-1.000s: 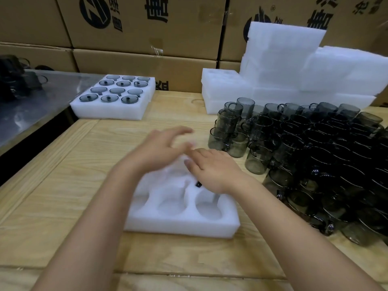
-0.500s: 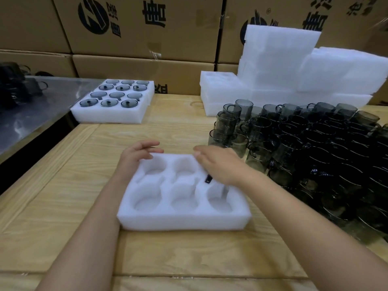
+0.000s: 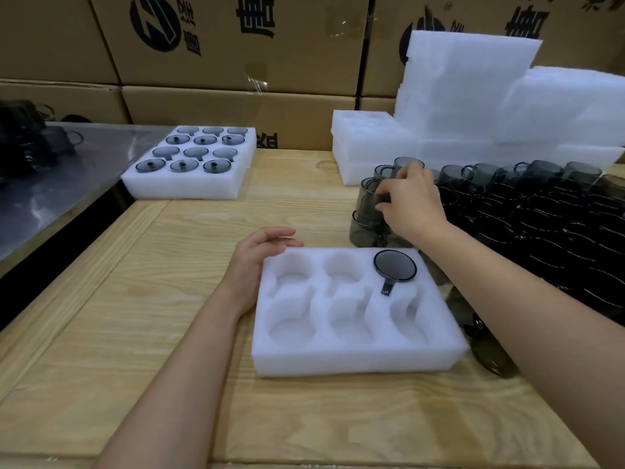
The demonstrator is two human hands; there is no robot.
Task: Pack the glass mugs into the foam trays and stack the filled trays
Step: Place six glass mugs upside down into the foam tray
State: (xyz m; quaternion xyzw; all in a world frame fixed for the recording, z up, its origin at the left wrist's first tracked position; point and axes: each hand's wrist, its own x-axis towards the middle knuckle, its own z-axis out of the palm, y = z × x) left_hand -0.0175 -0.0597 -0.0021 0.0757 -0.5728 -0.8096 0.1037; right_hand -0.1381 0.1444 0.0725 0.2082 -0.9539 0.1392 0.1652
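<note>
The right hand is up at the right of the middle of the frame, at the left edge of the big pile of mugs. Its fingers and thumb are bent round the top mug of a little stack there. It looks like a grip, but I cannot tell how tight it is.

The near foam tray lies below that hand and a little to the left, toward the bottom of the frame. Its long side runs left to right. One packed mug sits in the upper right hole, with its handle pointing to the bottom of the frame. The other five holes have nothing in them. So I think the top mug must come down the frame to reach a free hole, and the right hand is the nearer one for that job.

The left hand is loose and spread, resting against the tray's upper left corner.

Half a second ago the right hand was low over the tray, on the packed mug. Now it has let go and gone up to the pile. The left hand has stayed by the same corner.

A filled tray sits at the upper left, and spare foam trays are stacked behind the pile
</note>
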